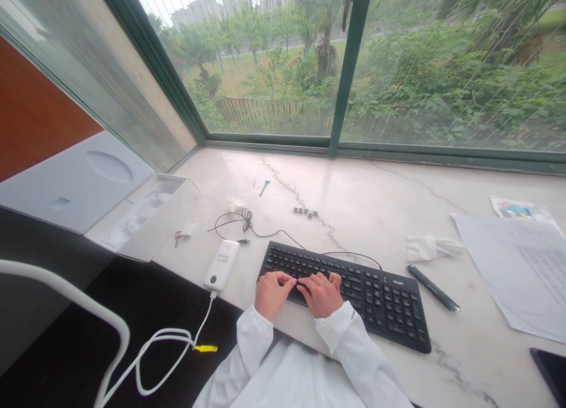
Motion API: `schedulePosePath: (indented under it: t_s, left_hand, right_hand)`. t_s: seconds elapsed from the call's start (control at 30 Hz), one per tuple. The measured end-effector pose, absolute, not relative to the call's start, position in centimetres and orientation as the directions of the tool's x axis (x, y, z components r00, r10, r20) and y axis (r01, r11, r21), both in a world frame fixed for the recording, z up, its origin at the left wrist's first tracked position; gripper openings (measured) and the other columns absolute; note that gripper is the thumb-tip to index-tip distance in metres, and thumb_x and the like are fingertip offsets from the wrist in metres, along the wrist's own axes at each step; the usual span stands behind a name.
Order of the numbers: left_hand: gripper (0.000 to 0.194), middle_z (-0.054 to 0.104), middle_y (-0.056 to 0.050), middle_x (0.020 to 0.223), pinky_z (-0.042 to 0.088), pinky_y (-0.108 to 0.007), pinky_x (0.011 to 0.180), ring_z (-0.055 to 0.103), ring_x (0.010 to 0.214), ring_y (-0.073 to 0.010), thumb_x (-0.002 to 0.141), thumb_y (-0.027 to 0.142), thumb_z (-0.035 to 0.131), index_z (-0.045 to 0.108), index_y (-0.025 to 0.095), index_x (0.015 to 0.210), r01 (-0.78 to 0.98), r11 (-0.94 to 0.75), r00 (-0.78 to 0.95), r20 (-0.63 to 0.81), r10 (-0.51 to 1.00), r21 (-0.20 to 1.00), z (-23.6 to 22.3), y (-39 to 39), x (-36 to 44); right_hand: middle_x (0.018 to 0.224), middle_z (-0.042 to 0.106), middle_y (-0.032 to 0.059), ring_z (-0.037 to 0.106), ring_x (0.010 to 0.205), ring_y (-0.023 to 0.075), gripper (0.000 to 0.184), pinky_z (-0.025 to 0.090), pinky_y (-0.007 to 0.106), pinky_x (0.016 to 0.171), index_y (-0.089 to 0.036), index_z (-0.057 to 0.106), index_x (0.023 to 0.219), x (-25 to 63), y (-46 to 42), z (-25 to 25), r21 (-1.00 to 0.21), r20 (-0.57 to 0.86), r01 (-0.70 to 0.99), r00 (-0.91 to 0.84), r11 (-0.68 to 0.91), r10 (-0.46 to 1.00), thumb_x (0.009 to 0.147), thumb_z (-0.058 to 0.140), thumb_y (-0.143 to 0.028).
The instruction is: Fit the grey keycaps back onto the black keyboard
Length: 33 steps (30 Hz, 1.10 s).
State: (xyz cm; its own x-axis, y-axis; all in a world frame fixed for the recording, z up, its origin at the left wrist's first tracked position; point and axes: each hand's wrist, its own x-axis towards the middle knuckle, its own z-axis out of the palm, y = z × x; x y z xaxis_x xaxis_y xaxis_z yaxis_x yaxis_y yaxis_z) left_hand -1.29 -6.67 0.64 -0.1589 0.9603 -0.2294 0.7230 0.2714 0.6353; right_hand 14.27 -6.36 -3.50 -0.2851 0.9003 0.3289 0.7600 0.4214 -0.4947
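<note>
A black keyboard point(375, 296) lies at a slant on the marble-patterned ledge in front of me. My left hand point(272, 293) is over its left front part, thumb and forefinger pinched together. Close beside it, my right hand point(322, 295) also has its thumb and forefinger drawn together, the other fingers curled above the keys. The fingertips of both hands nearly meet over the lower key rows. Whatever lies between them is too small to make out. Beyond the keyboard sit several loose black keycaps point(305, 211). The keyboard's thin cable point(283, 234) runs behind it to a tied bundle.
Left of the keyboard lies a white power bank point(223, 263) with a white cable point(201, 325). An open white box point(154, 219) stands farther left. A small blue tool point(264, 187) lies near the window. At right are a black pen point(433, 288), crumpled white wrapping point(431, 247) and paper sheets point(508, 266).
</note>
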Motion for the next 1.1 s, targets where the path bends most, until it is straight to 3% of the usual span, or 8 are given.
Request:
schedulePosePath:
  t_s: [0.3, 0.6, 0.83, 1.1]
  left_hand:
    - [0.022, 0.070, -0.002, 0.073, 0.044, -0.023, 0.066, 0.063, 0.070, -0.0142, 0.074, 0.041, 0.060, 0.072, 0.022, 0.073, 0.752, 0.314, -0.183, -0.274, 0.944, 0.579, 0.9, -6.4, -1.3]
    - [0.022, 0.070, -0.003, 0.074, 0.044, -0.023, 0.066, 0.063, 0.070, -0.0145, 0.075, 0.040, 0.061, 0.072, 0.021, 0.074, 0.739, 0.336, -0.194, -0.293, 0.936, 0.584, 1.0, -6.5, -1.2]
    - [0.017, 0.068, 0.001, 0.090, 0.045, -0.023, 0.071, 0.059, 0.070, -0.0119, 0.077, 0.035, 0.061, 0.071, 0.027, 0.088, 0.748, 0.016, 0.087, -0.122, 0.989, 0.664, 2.4, -5.5, -2.9]
    - [0.019, 0.067, 0.000, 0.094, 0.044, -0.024, 0.076, 0.059, 0.082, -0.0139, 0.076, 0.036, 0.064, 0.070, 0.027, 0.092, 0.775, -0.118, 0.285, -0.176, 0.942, 0.621, 1.9, -4.6, -3.4]
  right_hand:
    - [0.063, 0.061, -0.0018, 0.048, 0.068, 0.0099, 0.015, 0.016, 0.034, 0.074, -0.027, 0.069, 0.083, 14.3, -6.4, -3.4, -0.433, 0.345, 0.801, -0.278, 0.415, 0.896, 0.087, 0.054, -0.029]
    - [0.060, 0.058, -0.0032, 0.044, 0.065, 0.0089, 0.014, 0.015, 0.034, 0.074, -0.030, 0.070, 0.083, 14.3, -6.5, -3.7, -0.448, 0.366, 0.792, -0.262, 0.416, 0.893, 0.085, 0.056, -0.028]
    - [0.061, 0.059, -0.0035, 0.046, 0.064, 0.0086, 0.012, 0.015, 0.034, 0.075, -0.030, 0.069, 0.086, 14.4, -6.6, -4.0, -0.447, 0.394, 0.790, -0.247, 0.419, 0.885, 0.084, 0.058, -0.029]
    - [0.060, 0.059, -0.0024, 0.046, 0.063, 0.0085, 0.018, 0.016, 0.033, 0.074, -0.030, 0.071, 0.086, 14.4, -6.5, -4.3, -0.385, 0.421, 0.810, -0.273, 0.443, 0.865, 0.087, 0.052, -0.030]
